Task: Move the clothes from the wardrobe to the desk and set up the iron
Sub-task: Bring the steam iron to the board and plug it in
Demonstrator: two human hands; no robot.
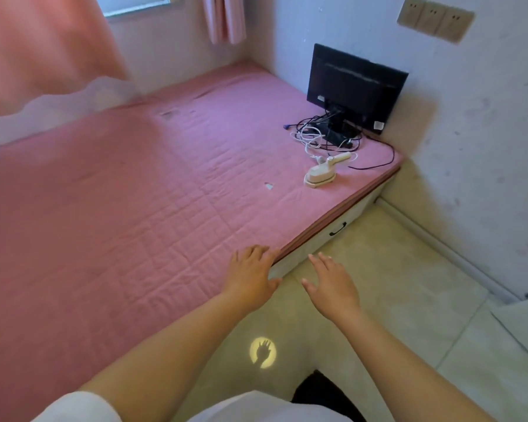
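A small cream handheld iron (pixel 321 173) lies on the pink quilted surface (pixel 134 208) near its right corner, its white cord tangled behind it. My left hand (pixel 250 275) hovers over the surface's front edge, fingers spread, holding nothing. My right hand (pixel 329 284) is beside it above the floor, fingers also apart and empty. Both hands are well in front of the iron. A blurred pink cloth (pixel 37 47) hangs at the upper left. No wardrobe is in view.
A black monitor (pixel 354 86) stands in the far right corner with a tangle of black and white cables (pixel 320 135). Wall sockets (pixel 436 18) sit high on the right wall. A drawer handle (pixel 337 229) shows under the surface. Pale tiled floor (pixel 409 284) lies to the right.
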